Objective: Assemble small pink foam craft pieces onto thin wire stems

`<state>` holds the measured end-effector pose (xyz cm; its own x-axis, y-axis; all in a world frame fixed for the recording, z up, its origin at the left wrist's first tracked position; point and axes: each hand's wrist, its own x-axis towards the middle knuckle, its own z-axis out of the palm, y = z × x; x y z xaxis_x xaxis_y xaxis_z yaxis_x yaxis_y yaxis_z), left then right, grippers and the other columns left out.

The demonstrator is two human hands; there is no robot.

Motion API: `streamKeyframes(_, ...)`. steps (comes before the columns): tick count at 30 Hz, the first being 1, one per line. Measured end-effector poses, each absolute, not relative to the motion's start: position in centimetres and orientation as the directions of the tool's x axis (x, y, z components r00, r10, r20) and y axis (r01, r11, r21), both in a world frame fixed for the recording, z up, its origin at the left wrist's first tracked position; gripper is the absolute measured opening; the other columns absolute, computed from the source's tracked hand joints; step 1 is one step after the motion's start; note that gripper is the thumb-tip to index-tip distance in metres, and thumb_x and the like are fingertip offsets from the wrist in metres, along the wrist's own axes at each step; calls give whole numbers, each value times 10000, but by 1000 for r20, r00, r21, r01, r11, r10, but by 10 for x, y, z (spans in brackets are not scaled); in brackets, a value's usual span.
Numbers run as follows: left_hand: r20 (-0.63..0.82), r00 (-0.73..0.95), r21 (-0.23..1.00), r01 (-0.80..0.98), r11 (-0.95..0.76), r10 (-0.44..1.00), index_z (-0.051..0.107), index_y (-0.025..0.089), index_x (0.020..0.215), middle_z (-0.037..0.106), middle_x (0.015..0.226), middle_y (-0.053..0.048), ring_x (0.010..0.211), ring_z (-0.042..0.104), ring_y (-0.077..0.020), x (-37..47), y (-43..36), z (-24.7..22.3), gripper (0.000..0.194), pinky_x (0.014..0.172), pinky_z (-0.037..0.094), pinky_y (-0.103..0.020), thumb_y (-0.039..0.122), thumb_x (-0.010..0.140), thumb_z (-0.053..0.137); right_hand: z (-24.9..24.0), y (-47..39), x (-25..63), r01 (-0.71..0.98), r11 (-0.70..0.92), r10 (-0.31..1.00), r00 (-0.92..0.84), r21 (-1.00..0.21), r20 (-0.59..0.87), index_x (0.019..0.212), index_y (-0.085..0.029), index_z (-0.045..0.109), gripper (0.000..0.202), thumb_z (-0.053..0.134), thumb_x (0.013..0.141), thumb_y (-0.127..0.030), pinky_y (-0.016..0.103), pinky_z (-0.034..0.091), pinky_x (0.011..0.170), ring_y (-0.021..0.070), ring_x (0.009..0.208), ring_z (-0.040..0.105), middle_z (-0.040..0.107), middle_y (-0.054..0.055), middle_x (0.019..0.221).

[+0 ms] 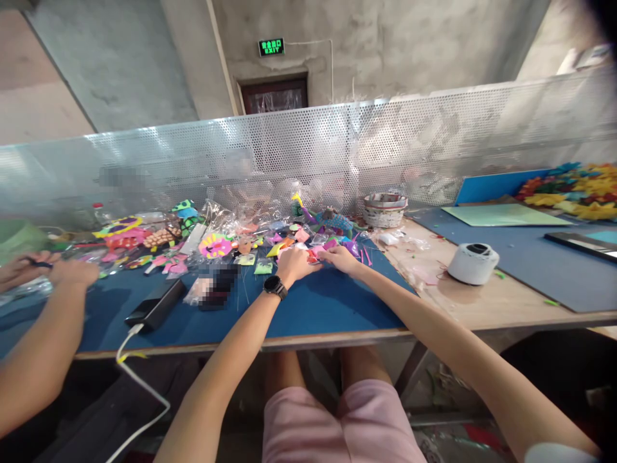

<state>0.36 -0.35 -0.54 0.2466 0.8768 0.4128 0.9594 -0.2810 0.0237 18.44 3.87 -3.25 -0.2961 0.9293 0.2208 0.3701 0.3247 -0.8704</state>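
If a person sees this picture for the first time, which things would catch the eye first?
Probably the heap of colourful pieces on the blue surface, with the left hand and right hand at its near edge. Then the glowing green exit sign, high on the wall above the perforated metal screen. At the far right, yellow flower-like pieces also stand out.

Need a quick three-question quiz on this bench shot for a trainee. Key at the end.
1. True or false: the person wears a watch on the right wrist.
2. Fill in: the round basket stands beyond and to the ____ of the person's right hand.
3. What lies at the fingertips of that hand and the left hand?

Key: 1. False, the black watch is on the left. 2. Right. 3. Small, brightly coloured pieces.
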Motion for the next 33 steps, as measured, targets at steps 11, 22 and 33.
streamKeyframes(11,467,201,179,932,-314,861,744,185,727,719,719,-120,740,672,-243,-10,-5,0,571,604,350,-278,723,799,569,-27,26,189,404,695,719,-355,-595,598,1127,-227,653,338,593,901,-470,250,428,650,151,655,568,685,11,780)
streamKeyframes(22,448,257,255,881,-398,856,674,178,592,678,624,-80,610,595,-175,-8,-3,0,567,560,289,-281,676,836,555,-25,23,194,550,722,671,-412,-419,616,1274,-295,681,359,484,994,-399,257,440,775,211,973,619,695,71,1143)
streamKeyframes(33,413,267,308,859,-409,871,674,178,619,649,606,-63,612,584,-174,-8,-4,0,546,582,341,-276,666,835,557,-32,27,196,608,720,655,-435,-335,618,1260,-326,702,352,488,983,-363,212,398,651,170,877,586,672,76,1075)
